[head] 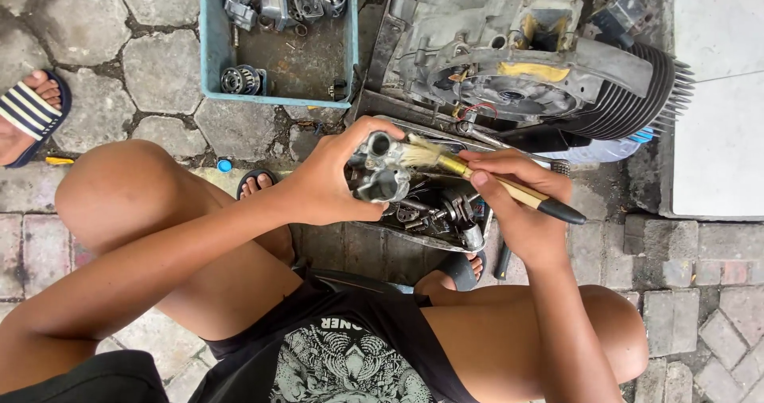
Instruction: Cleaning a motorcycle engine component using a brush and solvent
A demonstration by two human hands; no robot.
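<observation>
The left hand (330, 182) grips a small metal part (380, 176) above a tray (434, 240) while the right hand (513, 192) pinches a brush (477, 174); the maybe oily part could slip and drop.

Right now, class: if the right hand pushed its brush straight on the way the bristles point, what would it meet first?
The right hand aims the paintbrush leftward; its bristles apparently already touch the metal carburetor part held by the left hand.
</observation>
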